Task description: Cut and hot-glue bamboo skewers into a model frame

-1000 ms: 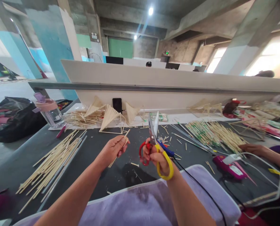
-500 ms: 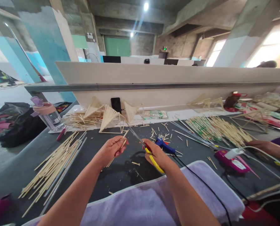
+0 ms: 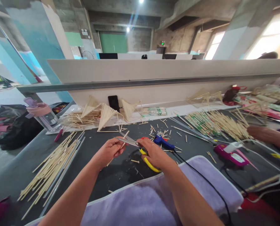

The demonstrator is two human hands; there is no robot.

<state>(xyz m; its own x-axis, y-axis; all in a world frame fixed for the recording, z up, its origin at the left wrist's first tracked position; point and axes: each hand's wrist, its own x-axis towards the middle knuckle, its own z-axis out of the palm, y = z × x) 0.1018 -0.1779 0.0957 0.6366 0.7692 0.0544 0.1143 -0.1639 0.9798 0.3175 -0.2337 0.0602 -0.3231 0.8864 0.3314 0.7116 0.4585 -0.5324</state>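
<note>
A thin wooden stick (image 3: 126, 135) is pinched in my left hand (image 3: 111, 151), its upper end standing out past my fingertips. My right hand (image 3: 151, 153) grips a pair of scissors (image 3: 143, 152) with yellow handles. The blades are apart and lie around the stick's upper end, just above my left fingers. On the dark table below the hands lies a short cut piece of stick (image 3: 135, 161). Right of my right hand rests a blue glue gun (image 3: 163, 142) with a black cord, among several short stick offcuts.
Long sticks (image 3: 52, 166) lie at left, near a water bottle (image 3: 44, 116). Stick frames (image 3: 106, 116) and a phone (image 3: 113, 103) stand at the back. Further right are stick bundles (image 3: 215, 124), a magenta power block (image 3: 231, 156) and a co-worker's hand (image 3: 260, 133). A purple cloth (image 3: 130, 204) covers the front.
The scissors have opened and swung left, so their blades now straddle the stick. My right hand has shifted slightly left. My left hand keeps hold of the stick.
</note>
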